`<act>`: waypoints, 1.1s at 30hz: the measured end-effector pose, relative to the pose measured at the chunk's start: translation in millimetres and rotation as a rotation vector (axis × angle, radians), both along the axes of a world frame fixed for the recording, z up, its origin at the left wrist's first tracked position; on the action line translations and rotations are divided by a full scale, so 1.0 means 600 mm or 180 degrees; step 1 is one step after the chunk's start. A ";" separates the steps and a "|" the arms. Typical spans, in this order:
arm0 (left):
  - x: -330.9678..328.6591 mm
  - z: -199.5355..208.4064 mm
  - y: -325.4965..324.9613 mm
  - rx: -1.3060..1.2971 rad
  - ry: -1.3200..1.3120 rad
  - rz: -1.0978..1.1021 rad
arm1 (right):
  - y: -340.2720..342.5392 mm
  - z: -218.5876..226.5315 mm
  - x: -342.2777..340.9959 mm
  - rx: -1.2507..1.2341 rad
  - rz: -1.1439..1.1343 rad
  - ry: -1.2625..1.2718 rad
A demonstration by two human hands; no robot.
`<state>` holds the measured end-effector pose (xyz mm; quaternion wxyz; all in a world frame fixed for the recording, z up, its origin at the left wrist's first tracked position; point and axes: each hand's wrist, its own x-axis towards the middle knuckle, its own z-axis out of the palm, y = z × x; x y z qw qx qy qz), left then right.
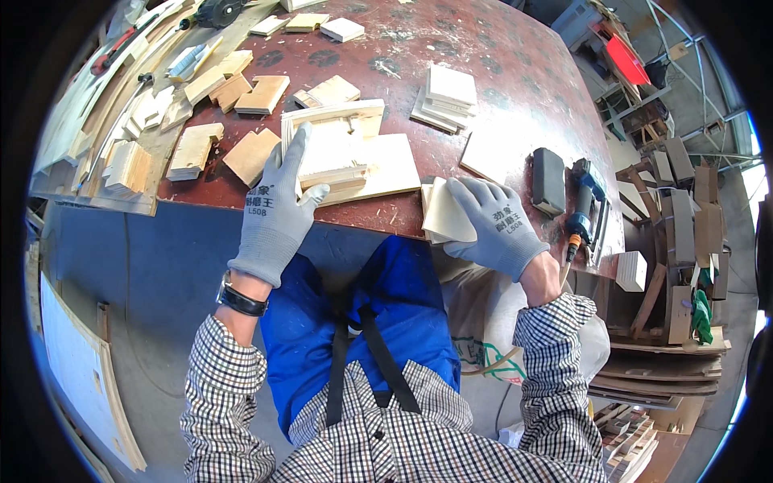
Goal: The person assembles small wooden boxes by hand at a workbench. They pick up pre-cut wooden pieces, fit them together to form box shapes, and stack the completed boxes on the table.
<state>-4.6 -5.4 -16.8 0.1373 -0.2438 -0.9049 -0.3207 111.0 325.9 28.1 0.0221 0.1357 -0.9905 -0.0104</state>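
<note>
Both my hands wear grey gloves with dark print. My left hand [278, 201] lies along the left side of an open wooden box-like assembly [366, 113] near the table's front edge, its thumb at the near corner, gripping it. A small stack of wooden blocks [342, 177] sits at the assembly's near side, over a pale flat board [394, 161]. To the right, my right hand [491, 221] is closed over a few thin square wooden pieces [441, 213] at the table edge; the fingertips are partly hidden.
A nail gun [581, 205] with a hose and a black box [548, 181] lie right on the red-brown table [515, 72]. Stacked squares [449, 90] stand behind the board. Several wood blocks [264, 95] lie left. Stacked boards [660, 374] stand off the table's right side.
</note>
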 end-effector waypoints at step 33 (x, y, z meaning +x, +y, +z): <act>0.004 -0.012 0.005 0.0262 -0.0289 0.0142 | 0.027 0.015 -0.043 -0.0434 0.0263 -0.0465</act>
